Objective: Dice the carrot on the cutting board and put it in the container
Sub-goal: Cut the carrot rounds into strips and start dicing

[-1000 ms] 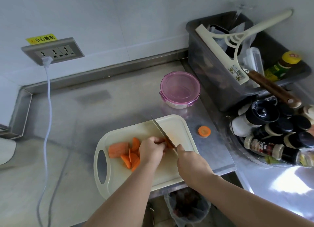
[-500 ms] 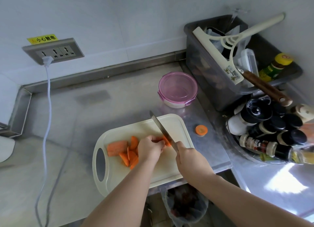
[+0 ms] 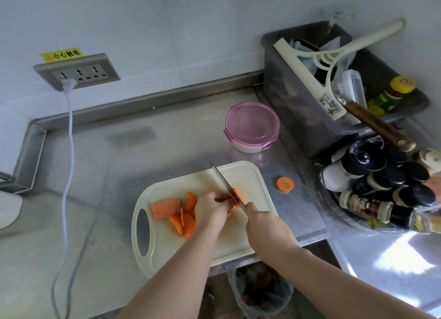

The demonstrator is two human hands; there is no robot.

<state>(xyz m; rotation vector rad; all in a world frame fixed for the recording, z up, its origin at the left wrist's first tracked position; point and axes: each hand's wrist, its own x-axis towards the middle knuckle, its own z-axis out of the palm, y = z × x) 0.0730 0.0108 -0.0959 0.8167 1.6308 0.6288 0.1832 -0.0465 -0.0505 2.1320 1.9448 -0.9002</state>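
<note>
Cream plastic cutting board, your left hand pinching orange carrot piece on it — your right hand wrapped round steel knife, blade against the piece, pink-lidded round container behind.

The left forearm runs up from the 6 o'clock edge; the left hand sits knuckles-up, fingers curled toward 2 o'clock and pinning a carrot piece. The right forearm slants in from 4 o'clock; the right hand, just at the left's 4 o'clock, is wrapped round a knife whose blade points to 11 o'clock beside the left fingertips
</note>
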